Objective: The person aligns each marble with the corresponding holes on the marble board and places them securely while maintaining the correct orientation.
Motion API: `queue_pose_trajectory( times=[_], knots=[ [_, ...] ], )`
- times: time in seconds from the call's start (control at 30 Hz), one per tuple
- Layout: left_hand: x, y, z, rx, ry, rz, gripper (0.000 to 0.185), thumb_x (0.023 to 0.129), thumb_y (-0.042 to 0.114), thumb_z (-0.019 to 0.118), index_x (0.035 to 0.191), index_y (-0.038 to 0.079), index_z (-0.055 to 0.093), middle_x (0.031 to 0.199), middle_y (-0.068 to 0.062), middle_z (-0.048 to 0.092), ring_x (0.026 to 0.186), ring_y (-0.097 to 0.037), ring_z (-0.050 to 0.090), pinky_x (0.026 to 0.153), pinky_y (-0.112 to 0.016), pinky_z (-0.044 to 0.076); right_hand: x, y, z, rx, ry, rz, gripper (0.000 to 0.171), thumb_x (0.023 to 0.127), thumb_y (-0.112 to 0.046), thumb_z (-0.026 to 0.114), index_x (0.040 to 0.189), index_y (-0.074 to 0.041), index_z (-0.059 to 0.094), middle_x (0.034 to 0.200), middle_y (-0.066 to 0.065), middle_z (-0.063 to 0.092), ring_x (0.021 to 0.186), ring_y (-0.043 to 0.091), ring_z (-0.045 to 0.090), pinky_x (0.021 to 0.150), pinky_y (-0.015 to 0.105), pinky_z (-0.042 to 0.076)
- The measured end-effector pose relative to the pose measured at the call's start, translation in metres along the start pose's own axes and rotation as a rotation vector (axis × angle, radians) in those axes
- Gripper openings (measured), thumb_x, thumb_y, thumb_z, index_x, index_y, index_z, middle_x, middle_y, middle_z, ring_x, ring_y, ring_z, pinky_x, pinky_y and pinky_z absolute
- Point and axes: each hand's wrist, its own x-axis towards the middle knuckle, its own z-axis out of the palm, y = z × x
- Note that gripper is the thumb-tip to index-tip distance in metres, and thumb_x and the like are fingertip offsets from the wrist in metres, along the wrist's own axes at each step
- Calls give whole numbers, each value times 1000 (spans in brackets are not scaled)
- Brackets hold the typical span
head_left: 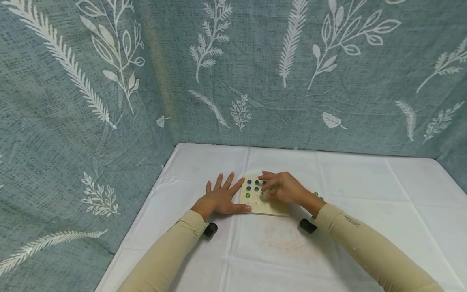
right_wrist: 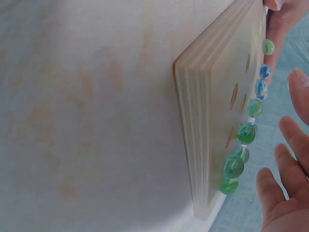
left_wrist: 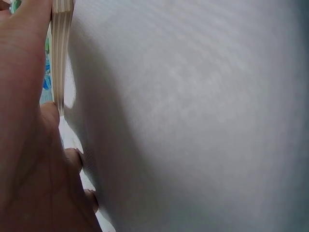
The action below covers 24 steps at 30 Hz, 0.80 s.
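A pale wooden board (head_left: 275,209) with rows of round hollows lies flat on the table. Blue marbles (head_left: 249,182) sit in its far rows, and a green marble (head_left: 247,195) rests in a nearer row at the left. My left hand (head_left: 220,200) is spread on the cloth, thumb on the near left corner and index finger along the left edge. Over the board's right part hovers my right hand (head_left: 290,187), fingers loosely bent. In the right wrist view, its fingertips (right_wrist: 270,186) stand apart from a line of green and blue marbles (right_wrist: 246,133), nothing between them. Hollows near the front edge hold no marbles.
Small greenish round pieces (head_left: 315,194) lie on the white tablecloth (head_left: 383,219) behind the right wrist. Black wrist devices (head_left: 308,226) are worn under both forearms. A blue-green leaf-patterned curtain (head_left: 255,109) borders the table at the back and left.
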Motion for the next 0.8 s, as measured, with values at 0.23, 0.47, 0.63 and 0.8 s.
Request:
queue_pose_trajectory(
  times=[0.23,0.47,0.63,0.8],
  knots=[
    [2,-1,1,5,-1,-5,103,88,83,55,168,40,6,178,-4,-8,163,-39,-15,127,-70,-4,5,0,5,-12,1,-12,9,84,-4,84,92,-8,84,139,16,68,146,38,51,120,56,41],
    [-1,1,0,0,-5,-3,103,89,82,55,168,39,6,178,-4,-8,163,-40,-15,127,-71,-5,7,-3,8,-29,-16,6,13,85,-4,83,96,-9,85,141,14,67,147,36,50,121,56,40],
    [-1,0,0,2,-9,-6,103,89,82,55,168,39,6,178,-4,-9,163,-40,-15,127,-70,-5,10,-6,9,-29,-35,5,14,85,-5,83,97,-10,85,143,14,66,148,34,49,122,56,38],
    [1,-1,1,-1,-23,-2,105,89,83,54,168,39,3,178,-3,-12,163,-39,-19,127,-70,-8,12,-5,12,-46,-38,-22,12,85,-6,83,97,-10,85,143,14,67,147,35,50,121,57,39]
  ],
)
